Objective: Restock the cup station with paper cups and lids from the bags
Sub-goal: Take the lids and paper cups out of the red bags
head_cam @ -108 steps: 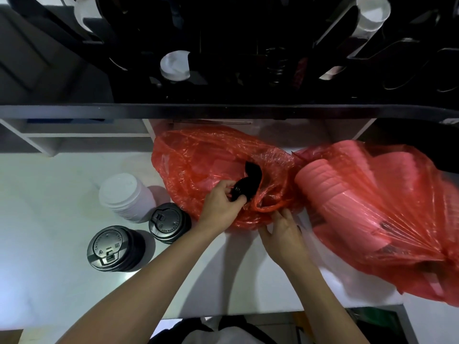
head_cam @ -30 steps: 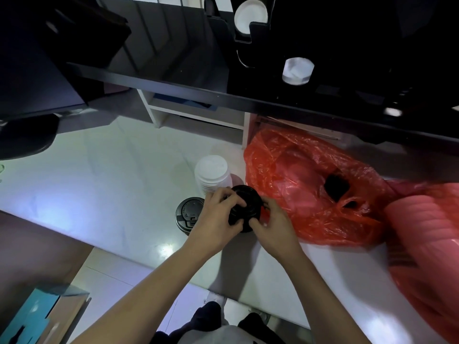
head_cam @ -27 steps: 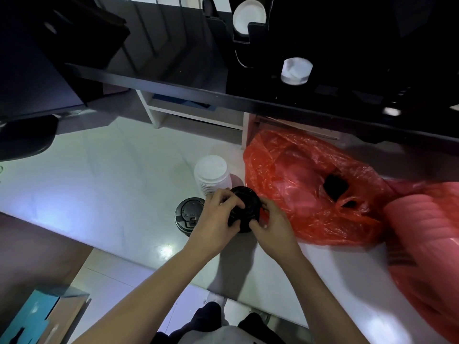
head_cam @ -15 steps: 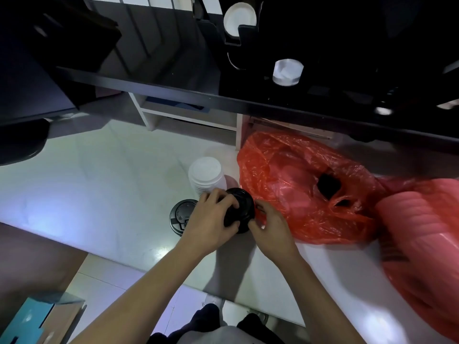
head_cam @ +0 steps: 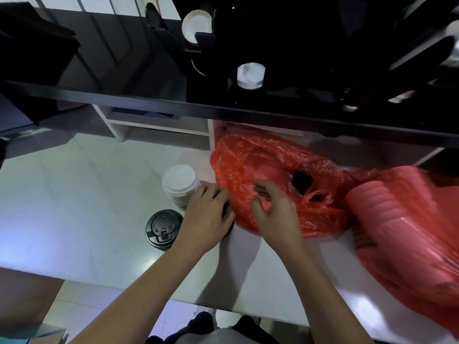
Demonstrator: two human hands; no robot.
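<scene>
Head: right hand (head_cam: 275, 214) released black lids (head_cam: 227, 219), left hand (head_cam: 206, 219) keeps grip

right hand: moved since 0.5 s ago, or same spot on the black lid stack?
Yes. The right hand has left the black lid stack and shifted right, now over the red lid bag, fingers loosely curled, holding nothing. The left hand covers the stack.

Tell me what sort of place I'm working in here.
Probably a café or drinks counter's cup station: stacks of black lids and white lids on a white counter, a dark cup dispenser rack above, and red bags of stock.
</scene>
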